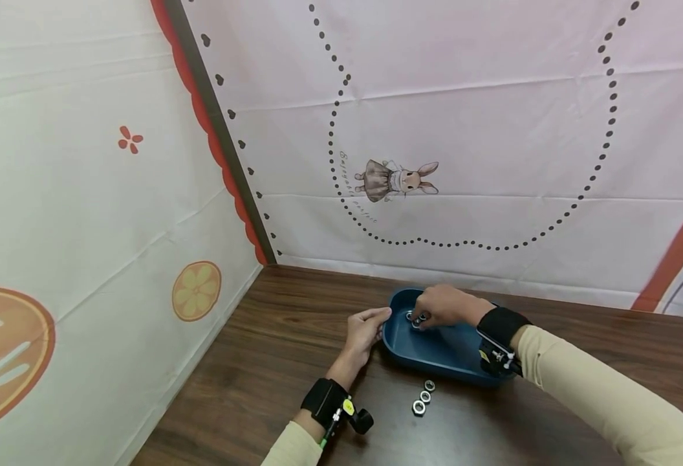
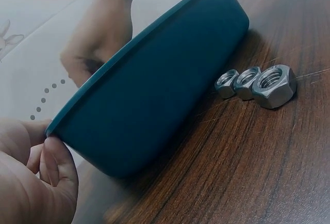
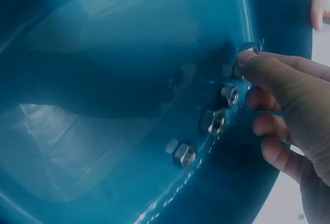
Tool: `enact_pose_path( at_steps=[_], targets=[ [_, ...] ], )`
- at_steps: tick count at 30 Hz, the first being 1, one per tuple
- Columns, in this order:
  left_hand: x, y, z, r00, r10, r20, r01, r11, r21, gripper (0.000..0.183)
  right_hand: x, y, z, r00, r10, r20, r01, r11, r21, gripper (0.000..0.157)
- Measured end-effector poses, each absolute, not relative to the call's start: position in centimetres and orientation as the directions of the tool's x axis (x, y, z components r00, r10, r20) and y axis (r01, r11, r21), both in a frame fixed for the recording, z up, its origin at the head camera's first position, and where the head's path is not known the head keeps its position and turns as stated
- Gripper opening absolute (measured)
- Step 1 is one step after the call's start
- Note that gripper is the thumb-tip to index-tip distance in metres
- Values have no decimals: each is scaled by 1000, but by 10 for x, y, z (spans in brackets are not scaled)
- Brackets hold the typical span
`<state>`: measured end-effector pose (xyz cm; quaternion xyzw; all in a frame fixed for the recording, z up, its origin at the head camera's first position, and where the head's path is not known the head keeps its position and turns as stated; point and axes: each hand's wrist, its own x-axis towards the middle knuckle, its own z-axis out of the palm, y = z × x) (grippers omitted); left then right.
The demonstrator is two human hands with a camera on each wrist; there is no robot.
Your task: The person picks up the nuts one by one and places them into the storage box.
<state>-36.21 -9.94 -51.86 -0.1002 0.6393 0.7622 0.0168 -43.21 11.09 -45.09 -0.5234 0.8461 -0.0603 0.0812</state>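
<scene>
My left hand [image 1: 366, 331] pinches the rim at the left end of a blue oblong tray [image 2: 149, 90], with the thumb on one side and curled fingers on the other. Inside that end, my right hand [image 1: 447, 305] reaches down. In the right wrist view its thumb and forefinger pinch a metal hex nut [image 3: 248, 46], partly hidden by the thumb. Several more hex nuts [image 3: 213, 122] lie in a loose row along the tray's inner wall, beside the curled lower fingers.
Three hex nuts of differing size stand in a line on the dark wooden table [image 1: 283, 323], in front of the tray; the largest nut [image 2: 275, 86] is nearest me. A printed cloth [image 1: 481, 142] hangs behind the table, another cloth [image 1: 97, 226] at its left.
</scene>
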Motion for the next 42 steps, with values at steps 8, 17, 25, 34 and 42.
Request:
enact_pose_path(
  at_steps=[8,17,25,34,42],
  targets=[
    [-359,-98,-519,-978,-103,-181,-160,-189,969,36,-433,98,-460,-448,-887,-108,-873,461,-162,16],
    [-362,-99,-518,-985,-103,-142,-124,-169,978,33,-423,109,-436,-533,-844,-63,-814,531,-235,27],
    [-362,-100,-518,-987,-98,-130,-113,-161,980,29,-349,137,-418,-634,-722,279,-773,581,-253,19],
    [-364,-102,-518,-985,-111,-129,-111,-160,981,32,-261,133,-463,-700,-683,208,-667,520,-534,15],
    [-362,-99,-519,-983,-107,-148,-129,-171,977,34,-257,117,-493,-744,-653,140,-628,612,-481,24]
  ],
)
